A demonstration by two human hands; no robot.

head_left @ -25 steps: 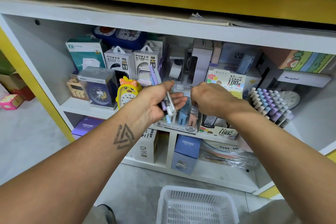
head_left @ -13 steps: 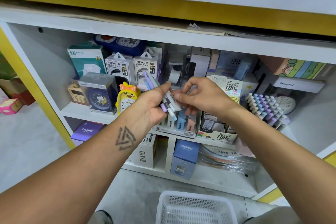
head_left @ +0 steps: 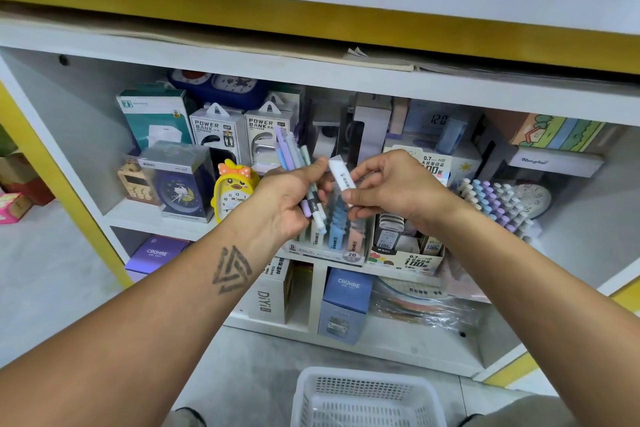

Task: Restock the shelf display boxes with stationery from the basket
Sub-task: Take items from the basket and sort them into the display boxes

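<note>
Right in front of the middle shelf, your left hand is wrapped around a bundle of pastel pens, purple, blue and mint ones, with their tops fanning up past your knuckles and the lower ends poking out below your palm. Your right hand is pinching a single white pen-shaped piece between thumb and fingers, tilted, just beside the bundle, so both hands are closed on stock and nearly touching each other.

Directly behind and below your hands sits the display box marked 2B, with pastel blue and peach pieces standing upright in it. Next to it on the right is another display box printed 0.7 HB and 100, holding small dark refill cases. Further right there's a rack of pastel capped pens leaning at an angle.

On the left side of the same shelf you've got a yellow chick alarm clock, a boxed blue clock and two power bank boxes behind them. Lower shelf has CRUHRE boxes and a DIY box.

The white mesh basket sits on the floor at the bottom of the view, between your arms; the part of it that shows has nothing in it.
</note>
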